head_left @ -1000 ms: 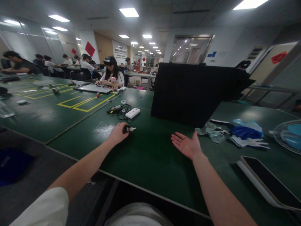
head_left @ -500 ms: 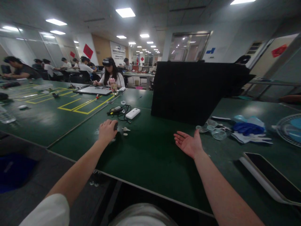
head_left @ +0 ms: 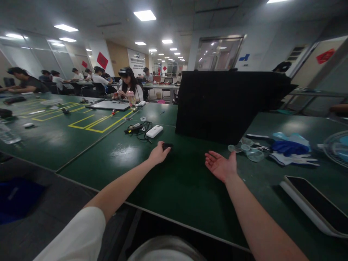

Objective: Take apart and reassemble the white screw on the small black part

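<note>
Hands: left hand [head_left: 159,154] grips small black object [head_left: 167,145], partly hidden; right hand [head_left: 220,166] spread, palm up.

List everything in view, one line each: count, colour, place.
table: one, dark green, fills the foreground
tape lines: several, yellow, on the table at left
upright panel: one, black, standing centre-back on the table
white device: one, white, left of the upright panel
cable bundle: one, black, beside the white device
clear cups: several, transparent, right of the panel's foot
gloves: a heap, blue and white, right of the clear cups
fan: one, pale, right edge, cut off
flat screen: one, dark with white rim, lying near right
small black object: one, black, in front of the white device
people: several, dark and white tops, far tables
left hand: one, bare, fingers closed on the small black object
right hand: one, bare, open palm up, holding nothing
</note>
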Demonstrator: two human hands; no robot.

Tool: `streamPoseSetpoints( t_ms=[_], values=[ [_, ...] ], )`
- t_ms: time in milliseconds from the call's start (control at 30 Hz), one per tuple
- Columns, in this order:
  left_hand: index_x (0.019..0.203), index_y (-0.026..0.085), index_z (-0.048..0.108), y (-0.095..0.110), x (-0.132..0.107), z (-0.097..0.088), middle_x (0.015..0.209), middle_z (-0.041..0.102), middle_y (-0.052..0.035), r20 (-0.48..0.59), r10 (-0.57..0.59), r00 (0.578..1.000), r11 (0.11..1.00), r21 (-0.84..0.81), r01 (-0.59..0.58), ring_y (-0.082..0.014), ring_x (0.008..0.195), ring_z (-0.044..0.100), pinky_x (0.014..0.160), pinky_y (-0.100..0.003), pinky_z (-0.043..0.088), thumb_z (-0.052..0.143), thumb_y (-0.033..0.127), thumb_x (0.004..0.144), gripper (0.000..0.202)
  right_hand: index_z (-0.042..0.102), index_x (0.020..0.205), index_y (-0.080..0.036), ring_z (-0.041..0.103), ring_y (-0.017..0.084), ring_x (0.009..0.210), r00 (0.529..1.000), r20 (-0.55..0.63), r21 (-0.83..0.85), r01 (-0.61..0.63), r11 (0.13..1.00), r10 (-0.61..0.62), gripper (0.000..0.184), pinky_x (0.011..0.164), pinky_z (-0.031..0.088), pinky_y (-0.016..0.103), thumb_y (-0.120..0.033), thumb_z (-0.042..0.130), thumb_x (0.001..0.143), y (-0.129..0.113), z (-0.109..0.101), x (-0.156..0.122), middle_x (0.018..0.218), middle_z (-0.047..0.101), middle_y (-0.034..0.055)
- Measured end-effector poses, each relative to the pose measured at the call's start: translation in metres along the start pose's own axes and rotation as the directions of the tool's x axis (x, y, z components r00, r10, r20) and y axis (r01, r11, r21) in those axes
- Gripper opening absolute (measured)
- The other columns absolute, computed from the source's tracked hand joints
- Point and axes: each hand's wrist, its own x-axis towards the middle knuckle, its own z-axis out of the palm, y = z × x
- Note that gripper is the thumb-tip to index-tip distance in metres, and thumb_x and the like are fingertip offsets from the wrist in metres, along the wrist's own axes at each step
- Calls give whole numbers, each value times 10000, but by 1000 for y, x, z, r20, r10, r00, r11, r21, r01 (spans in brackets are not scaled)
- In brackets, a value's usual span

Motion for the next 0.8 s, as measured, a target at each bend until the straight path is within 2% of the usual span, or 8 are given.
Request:
streamPoseSetpoints(
  t_ms=[133, 333, 433, 533, 600, 633, 700, 800],
  values=[
    [1275, 192, 440, 59, -22, 44, 1115, 667, -119, 181, 194, 964, 980, 8, -199, -229, 928, 674, 772, -313, 500, 521, 509, 908, 491, 630, 1004, -213, 631, 268, 763, 991, -58, -63, 120, 991, -124, 940, 634, 519, 427, -868, 1, 758, 1, 2, -2, 873, 686, 143],
    [1202, 172, 482, 124, -62, 99, 1118, 633, -138, 163, 349, 923, 935, 10, -355, -266, 1027, 622, 900, -402, 488, 562, 469, 887, 440, 630, 919, -188, 580, 219, 606, 972, -145, -25, 184, 983, -185, 937, 499, 427, 346, -873, 12, 753, 1, -2, 1, 747, 651, 115],
    [1169, 159, 510, 129, -64, 95, 1162, 605, -152, 151, 396, 906, 918, -54, -393, -274, 1135, 569, 991, -429, 448, 583, 436, 881, 406, 630, 878, -186, 572, 210, 575, 961, -162, -62, 215, 975, -223, 927, 493, 414, 335, -879, 27, 752, -1, -3, 3, 712, 639, 106],
    [1179, 172, 532, 115, -53, 69, 1257, 556, -146, 63, 426, 903, 896, -170, -410, -257, 1220, 513, 1035, -406, 423, 578, 433, 888, 394, 640, 839, -195, 564, 192, 580, 908, -181, -300, 314, 901, -377, 830, 522, 424, 325, -872, 164, 777, -3, 3, -1, 712, 637, 85],
    [1225, 188, 521, 96, -44, 46, 1245, 559, -126, -47, 374, 926, 898, -233, -374, -228, 1159, 546, 1001, -385, 445, 546, 431, 911, 397, 664, 834, -197, 576, 188, 637, 843, -89, -616, 372, 694, -531, 684, 566, 434, 317, -819, 383, 788, -1, 13, -9, 761, 653, 74],
    [1251, 194, 507, 84, -40, 35, 1222, 572, -115, -100, 331, 938, 902, -256, -346, -215, 1122, 563, 982, -377, 456, 534, 429, 920, 406, 680, 837, -199, 584, 190, 681, 811, 17, -769, 385, 511, -585, 596, 598, 441, 317, -763, 496, 783, 1, 20, -15, 794, 663, 68],
    [1276, 192, 485, 59, -35, 16, 1149, 607, -98, -136, 238, 962, 924, -275, -267, -194, 1000, 602, 905, -365, 490, 526, 407, 928, 411, 710, 855, -219, 599, 199, 763, 810, 339, -906, 419, 68, -478, 457, 675, 459, 332, -657, 600, 793, 7, 36, -28, 869, 680, 56],
    [1262, 189, 499, 28, -36, 0, 1050, 636, -73, -98, 176, 980, 960, -203, -192, -187, 896, 616, 835, -354, 507, 587, 387, 891, 430, 726, 953, -254, 610, 220, 880, 829, 531, -827, 464, -318, -172, 328, 732, 476, 352, -542, 608, 846, 21, 57, -41, 989, 690, 53]
  ],
)
